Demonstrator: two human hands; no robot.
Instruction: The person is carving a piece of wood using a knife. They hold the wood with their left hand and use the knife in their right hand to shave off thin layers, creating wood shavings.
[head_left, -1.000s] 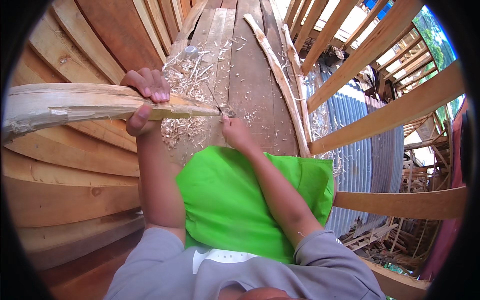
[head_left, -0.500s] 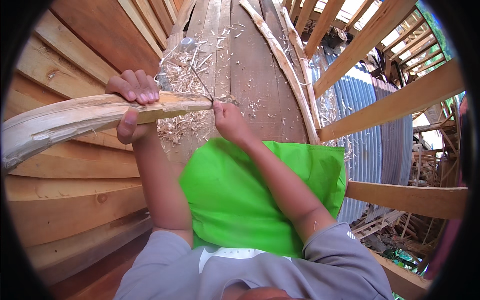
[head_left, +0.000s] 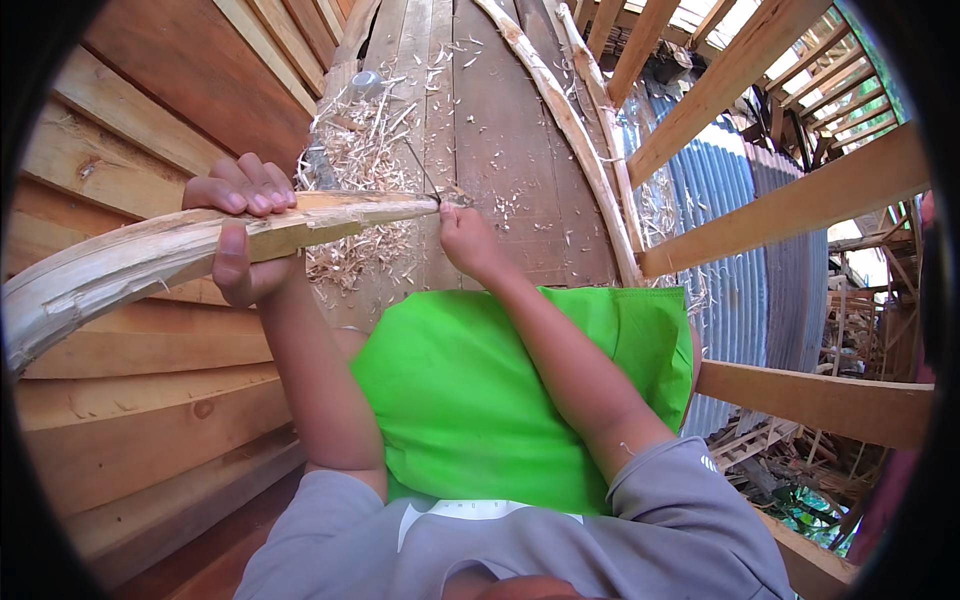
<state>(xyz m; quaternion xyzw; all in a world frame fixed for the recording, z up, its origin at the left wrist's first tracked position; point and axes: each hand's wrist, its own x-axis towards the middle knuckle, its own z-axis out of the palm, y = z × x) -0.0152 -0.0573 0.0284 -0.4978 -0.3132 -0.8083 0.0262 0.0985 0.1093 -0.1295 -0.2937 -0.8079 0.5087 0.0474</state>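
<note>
A long, curved, peeled wooden pole [head_left: 130,255] runs in from the left edge and narrows toward the middle. My left hand [head_left: 240,215] grips it, fingers over the top and thumb on the near side. At the pole's thin right end, my right hand [head_left: 468,240] is closed around a knife whose thin dark blade [head_left: 422,167] slants up and left across the wood. The knife's handle is hidden in my fist. Green cloth [head_left: 470,400] covers my lap below my forearms.
Curled wood shavings [head_left: 360,135] lie on the plank floor [head_left: 510,150], near a small clear cup [head_left: 367,84]. Two peeled poles [head_left: 555,95] rest along the right side. A board wall [head_left: 150,360] stands at left; slatted railings [head_left: 770,210] and corrugated sheets [head_left: 715,240] are at right.
My left hand and the pole have shifted left. My right hand has moved slightly right with the knife, and the blade now sits farther along toward the pole's thin end.
</note>
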